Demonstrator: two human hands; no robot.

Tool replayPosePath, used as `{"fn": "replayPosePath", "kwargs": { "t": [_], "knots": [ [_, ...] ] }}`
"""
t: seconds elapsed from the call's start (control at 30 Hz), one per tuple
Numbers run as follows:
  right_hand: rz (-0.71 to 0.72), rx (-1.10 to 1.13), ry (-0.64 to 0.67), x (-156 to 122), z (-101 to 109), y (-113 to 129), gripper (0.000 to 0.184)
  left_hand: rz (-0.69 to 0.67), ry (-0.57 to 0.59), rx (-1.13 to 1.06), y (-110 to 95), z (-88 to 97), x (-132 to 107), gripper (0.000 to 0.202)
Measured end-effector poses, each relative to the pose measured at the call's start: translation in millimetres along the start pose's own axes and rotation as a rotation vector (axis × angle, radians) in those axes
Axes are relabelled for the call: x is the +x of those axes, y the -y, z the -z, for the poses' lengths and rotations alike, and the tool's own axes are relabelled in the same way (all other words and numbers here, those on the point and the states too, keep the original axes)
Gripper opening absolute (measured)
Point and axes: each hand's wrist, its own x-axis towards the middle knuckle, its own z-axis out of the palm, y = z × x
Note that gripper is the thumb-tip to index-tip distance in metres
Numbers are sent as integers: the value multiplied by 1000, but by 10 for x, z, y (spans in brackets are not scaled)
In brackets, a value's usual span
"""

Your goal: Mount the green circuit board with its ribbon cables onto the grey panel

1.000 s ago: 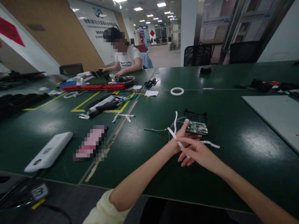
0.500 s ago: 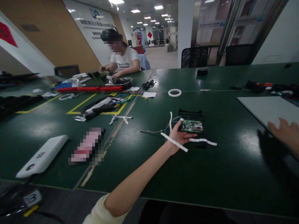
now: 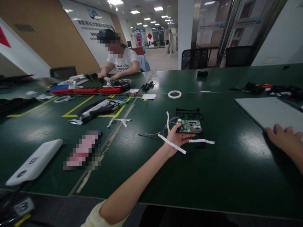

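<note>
My left hand (image 3: 177, 138) is closed on a green circuit board (image 3: 189, 125), its thumb at the board's left end and its fingers along the lower edge. A black plastic frame (image 3: 189, 112) shows behind and below the board. Thin grey cables (image 3: 153, 133) run out to the left. White tape strips hang about the hand: one tape strip (image 3: 172, 144) crosses the wrist, another strip (image 3: 201, 141) lies right of the fingertips. At the right edge my right hand (image 3: 284, 138), fingers spread, is at the near edge of a grey flat panel (image 3: 265, 110); whether it touches cannot be made out.
A white tape roll (image 3: 174, 94) lies beyond the board. To the left are a pixelated pink object (image 3: 82, 150), a white power-bank-like device (image 3: 35, 160) and a black-and-white bundle (image 3: 99, 110) with wires. Across the table (image 3: 151, 176) sits a person (image 3: 123, 61), hands near cables.
The view has turned slightly, so most things sit further left. My right hand has come a little nearer and left along the panel. My left hand keeps its hold on the circuit board.
</note>
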Motion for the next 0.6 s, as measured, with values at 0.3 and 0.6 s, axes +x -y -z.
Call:
{"fn": "replayPosePath", "kwargs": {
  "t": [0.3, 0.6],
  "knots": [
    [151, 63, 48, -304, 235, 421, 74, -29, -42, 18, -2, 20, 23, 47],
    [350, 11, 31, -549, 351, 788, 66, -39, -77, 2, -35, 15, 44, 45]
  ]
}}
